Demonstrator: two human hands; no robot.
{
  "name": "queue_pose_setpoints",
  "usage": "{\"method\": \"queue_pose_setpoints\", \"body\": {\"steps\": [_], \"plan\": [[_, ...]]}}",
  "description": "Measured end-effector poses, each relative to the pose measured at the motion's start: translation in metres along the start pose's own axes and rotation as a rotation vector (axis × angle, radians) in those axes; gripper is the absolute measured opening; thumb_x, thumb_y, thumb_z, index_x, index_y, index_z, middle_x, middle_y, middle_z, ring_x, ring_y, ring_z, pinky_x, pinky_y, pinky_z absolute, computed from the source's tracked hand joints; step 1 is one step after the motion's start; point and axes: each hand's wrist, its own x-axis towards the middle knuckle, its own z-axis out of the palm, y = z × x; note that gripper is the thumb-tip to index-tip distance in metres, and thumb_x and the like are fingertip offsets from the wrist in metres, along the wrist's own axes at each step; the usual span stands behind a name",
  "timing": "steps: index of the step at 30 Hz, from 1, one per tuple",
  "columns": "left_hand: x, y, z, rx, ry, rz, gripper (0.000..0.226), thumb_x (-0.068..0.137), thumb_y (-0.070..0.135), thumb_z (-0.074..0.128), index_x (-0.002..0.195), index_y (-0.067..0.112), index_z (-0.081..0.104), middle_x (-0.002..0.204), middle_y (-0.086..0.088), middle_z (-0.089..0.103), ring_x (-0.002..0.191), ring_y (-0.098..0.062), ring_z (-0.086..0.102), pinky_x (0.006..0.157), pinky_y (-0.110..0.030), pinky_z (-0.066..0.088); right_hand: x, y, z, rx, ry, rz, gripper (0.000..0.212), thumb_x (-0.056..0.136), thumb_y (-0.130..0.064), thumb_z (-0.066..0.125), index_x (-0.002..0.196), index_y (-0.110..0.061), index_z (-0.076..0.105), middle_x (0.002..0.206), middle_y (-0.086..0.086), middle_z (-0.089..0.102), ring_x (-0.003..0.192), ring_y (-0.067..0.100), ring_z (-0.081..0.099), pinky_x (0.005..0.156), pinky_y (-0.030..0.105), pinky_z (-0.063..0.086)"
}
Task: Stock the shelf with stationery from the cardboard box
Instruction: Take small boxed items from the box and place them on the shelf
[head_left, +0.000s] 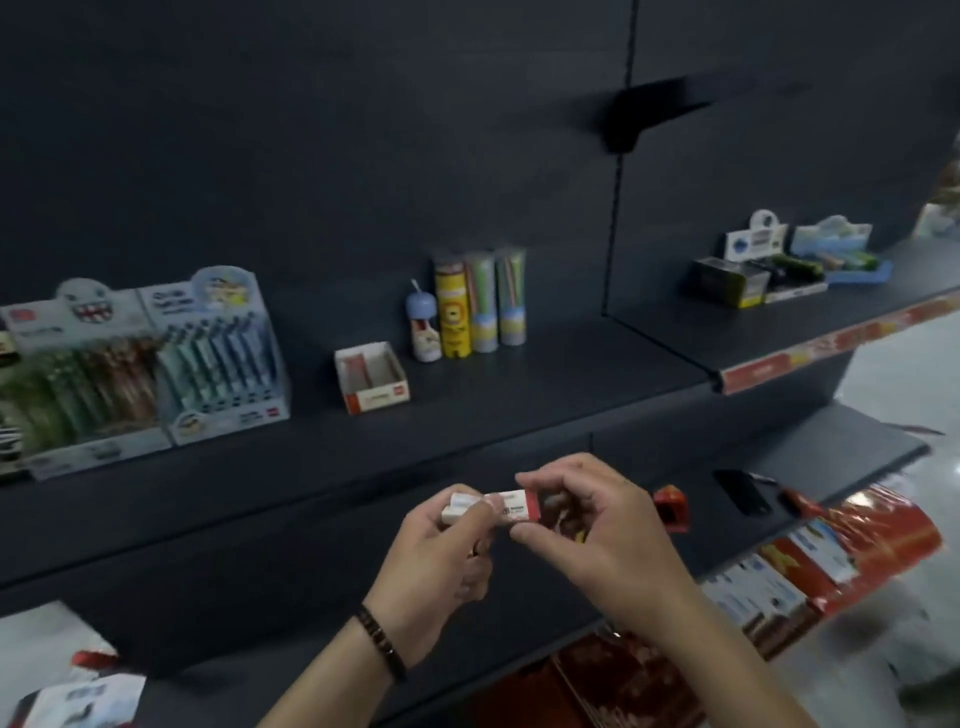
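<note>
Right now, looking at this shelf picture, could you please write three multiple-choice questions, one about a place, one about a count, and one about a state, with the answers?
1. Where does the small open red-and-white box stand?
A. On the shelf, left of the upright tubes
B. On the floor
C. On top of the pen displays

2. How many tall upright tubes stand side by side, not counting the shorter blue-capped item?
A. One
B. Three
C. Six

3. What is the state of the small eraser-like pack?
A. Lying alone on the shelf
B. Inside the open box
C. Held between both hands

Answers:
1 A: the box sits on the dark shelf, with the tubes to its right.
2 B: one yellow and two striped tubes show.
3 C: the left hand and right hand each grip one end, in front of the shelf.
</note>
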Motion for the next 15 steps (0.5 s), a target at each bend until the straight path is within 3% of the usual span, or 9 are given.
{"method": "queue_pose_setpoints", "body": {"steps": [5,10,13,15], "plan": [[0.038,0.016,-0.054,0.037,0.11,0.041,0.023,0.101,0.024,0.067,0.081,0.017,0.058,0.073,-0.005,0.041,0.053,-0.014,0.03,0.048,-0.028,0.022,0.068,0.012,0.044,-0.137,-0.035,-0.335,0.024,0.085,-0.014,0.089,0.107,-0.021,0.081,0.108,-0.017,0.066,0.088,0.008,0.069,0.071,0.021,0.055],[0.083,0.039,-0.092,0.099,0.192,0.065,0.017,0.099,0.029,0.069,0.088,0.017,0.065,0.071,-0.003,0.045,0.053,-0.013,0.034,0.048,-0.028,0.024,0.15,0.036,0.068,-0.103,-0.068,-0.407,0.021,0.084,-0.009,0.089,0.102,-0.017,0.081,0.106,-0.011,0.07,0.088,0.007,0.071,0.074,0.024,0.058],[0.111,0.05,-0.121,0.122,0.296,0.106,0.007,0.103,0.01,0.063,0.103,0.01,0.056,0.069,0.003,0.047,0.054,-0.011,0.037,0.049,-0.026,0.027,0.21,0.046,0.075,-0.139,-0.084,-0.401,0.018,0.085,-0.01,0.087,0.1,-0.018,0.081,0.1,-0.013,0.072,0.092,0.001,0.069,0.08,0.019,0.056],[0.128,0.056,-0.143,0.139,0.381,0.144,0.013,0.105,-0.002,0.051,0.109,0.011,0.05,0.074,0.001,0.047,0.059,-0.012,0.039,0.053,-0.028,0.03,0.253,0.05,0.083,-0.16,-0.123,-0.351,0.015,0.088,-0.015,0.085,0.101,-0.021,0.081,0.1,-0.015,0.071,0.093,-0.001,0.066,0.083,0.017,0.054]]}}
